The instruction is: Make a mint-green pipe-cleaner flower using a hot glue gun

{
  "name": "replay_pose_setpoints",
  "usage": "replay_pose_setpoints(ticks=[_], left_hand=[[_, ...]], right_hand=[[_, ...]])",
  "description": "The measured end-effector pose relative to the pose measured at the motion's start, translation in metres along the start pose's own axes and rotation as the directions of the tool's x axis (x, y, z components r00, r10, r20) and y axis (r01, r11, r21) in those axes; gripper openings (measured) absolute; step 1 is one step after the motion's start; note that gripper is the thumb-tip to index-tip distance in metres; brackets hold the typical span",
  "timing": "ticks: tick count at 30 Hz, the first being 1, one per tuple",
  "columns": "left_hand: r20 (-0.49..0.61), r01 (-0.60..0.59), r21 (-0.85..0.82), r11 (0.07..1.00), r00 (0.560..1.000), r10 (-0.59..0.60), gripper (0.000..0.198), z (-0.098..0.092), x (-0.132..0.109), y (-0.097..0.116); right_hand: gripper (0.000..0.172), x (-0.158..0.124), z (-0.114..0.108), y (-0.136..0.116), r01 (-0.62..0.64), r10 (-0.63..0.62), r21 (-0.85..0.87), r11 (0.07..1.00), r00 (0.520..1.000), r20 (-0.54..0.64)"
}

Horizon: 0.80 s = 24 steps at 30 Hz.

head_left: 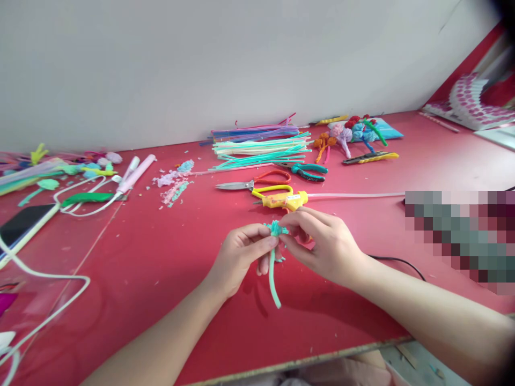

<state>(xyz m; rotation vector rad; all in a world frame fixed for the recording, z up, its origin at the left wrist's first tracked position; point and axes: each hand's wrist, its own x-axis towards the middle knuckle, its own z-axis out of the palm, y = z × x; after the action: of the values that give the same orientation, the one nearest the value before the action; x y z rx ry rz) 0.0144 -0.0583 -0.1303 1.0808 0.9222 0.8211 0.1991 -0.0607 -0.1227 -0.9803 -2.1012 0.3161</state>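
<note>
Between my two hands is a mint-green pipe-cleaner flower (276, 228), its stem (272, 281) hanging down and curving toward the table's front edge. My left hand (243, 252) pinches it just under the head, thumb on top. From the other side, the closed fingers of my right hand (325, 238) touch the right side of the flower head; their tips are partly hidden. A yellow hot glue gun (285, 200) with a long clear glue stick (354, 195) lies just beyond my hands. Behind it are scissors (237, 185) with one red and one yellow handle.
Bundled pipe cleaners (261, 147) lie by the wall, with teal pliers (309, 170) in front. Finished pipe-cleaner flowers (341, 134) and a yellow utility knife (372, 157) are back right. Fluffy clippings (175, 179), a pink curling-iron-like tool (137, 174), white cables (76, 276) and a phone (26, 225) occupy the left.
</note>
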Motion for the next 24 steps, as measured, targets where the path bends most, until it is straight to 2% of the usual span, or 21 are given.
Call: replay_pose_setpoints(ticks=[18, 24], left_hand=[[-0.012, -0.037, 0.02, 0.999, 0.999, 0.037, 0.015, -0.0003, 0.0008, -0.0003], [-0.007, -0.067, 0.033, 0.997, 0.998, 0.068, 0.014, -0.0008, 0.0006, -0.0002]], right_hand=[[0.011, 0.0012, 0.0026, -0.0004, -0.011, 0.011, -0.009, 1.0, 0.999, -0.043], [0.004, 0.0009, 0.0025, -0.0006, 0.006, -0.006, -0.008, 1.0, 0.999, -0.049]])
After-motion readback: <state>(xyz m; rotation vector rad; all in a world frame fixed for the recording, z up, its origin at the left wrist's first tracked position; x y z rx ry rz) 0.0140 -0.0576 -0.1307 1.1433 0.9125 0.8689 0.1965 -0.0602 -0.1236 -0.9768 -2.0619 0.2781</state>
